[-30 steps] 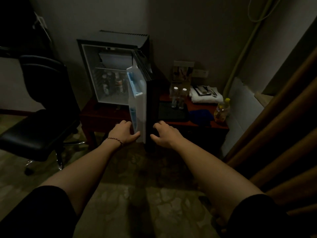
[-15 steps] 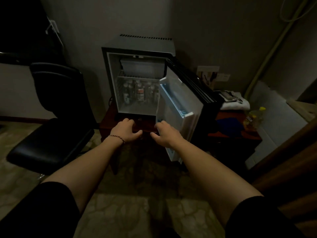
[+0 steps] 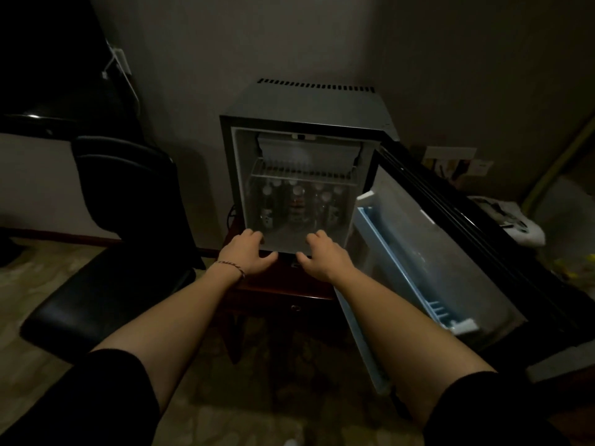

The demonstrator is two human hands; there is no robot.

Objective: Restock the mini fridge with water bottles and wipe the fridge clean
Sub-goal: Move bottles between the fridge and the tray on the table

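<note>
A black mini fridge (image 3: 317,104) stands on a low dark-red wooden table (image 3: 283,286), its door (image 3: 428,252) swung wide to the right. Several water bottles (image 3: 299,204) stand on the fridge floor under a wire shelf (image 3: 302,173). My left hand (image 3: 246,254) and my right hand (image 3: 323,255) reach side by side to the fridge's lower front edge. Both are empty with fingers spread, a beaded band on the left wrist.
A black office chair (image 3: 122,226) stands close on the left. Folded white towels (image 3: 512,223) lie on the table behind the door at the right, with something yellow (image 3: 576,268) below them. Patterned carpet (image 3: 225,420) covers the floor.
The view has swung right and closer, so the fridge now fills the centre. Both hands have moved forward from beside the door to the fridge's front edge. The door stands wider.
</note>
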